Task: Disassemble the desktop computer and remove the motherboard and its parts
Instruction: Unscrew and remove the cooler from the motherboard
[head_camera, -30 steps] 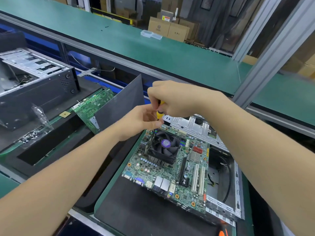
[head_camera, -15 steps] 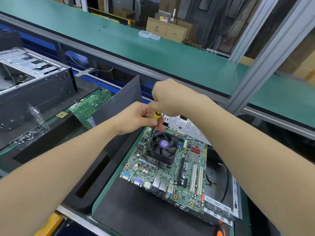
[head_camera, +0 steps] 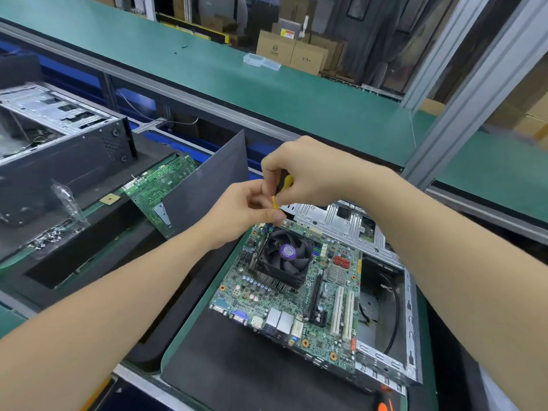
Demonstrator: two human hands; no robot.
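Here the motherboard (head_camera: 296, 304) lies face up across the open desktop case (head_camera: 410, 336), port row toward the camera. I cannot tell whether it is seated in the case or only resting on it. A black cooler fan (head_camera: 286, 256) with a purple hub sits on the board's far half, above a finned heatsink.

Over the fan's far left corner both hands meet on a yellow-handled screwdriver (head_camera: 287, 181). The right hand (head_camera: 305, 173) comes from above, its grip curled round the top of the handle. The left hand (head_camera: 237, 212) is just below, its grip a thumb-and-forefinger pinch on the lower yellow part. The tip is hidden behind the left fingers.

Case and board rest on a black mat (head_camera: 237, 372) on the green surface (head_camera: 184, 327). An orange tool handle (head_camera: 382, 407) shows at the mat's near edge.

Left of the hands a dark flat panel (head_camera: 207, 185) stands upright, and a second green circuit board (head_camera: 157, 188) leans just beside it. Near that board lies a small gold chip (head_camera: 109, 199). Farther left stands another computer case (head_camera: 59, 149), black, with a clear plastic bag (head_camera: 66, 200) in front and loose screws (head_camera: 50, 235) near it.

Beyond, on the far green bench top (head_camera: 207, 72), lies a clear plastic box (head_camera: 261, 61). Cardboard boxes (head_camera: 292, 51) are stacked behind it.
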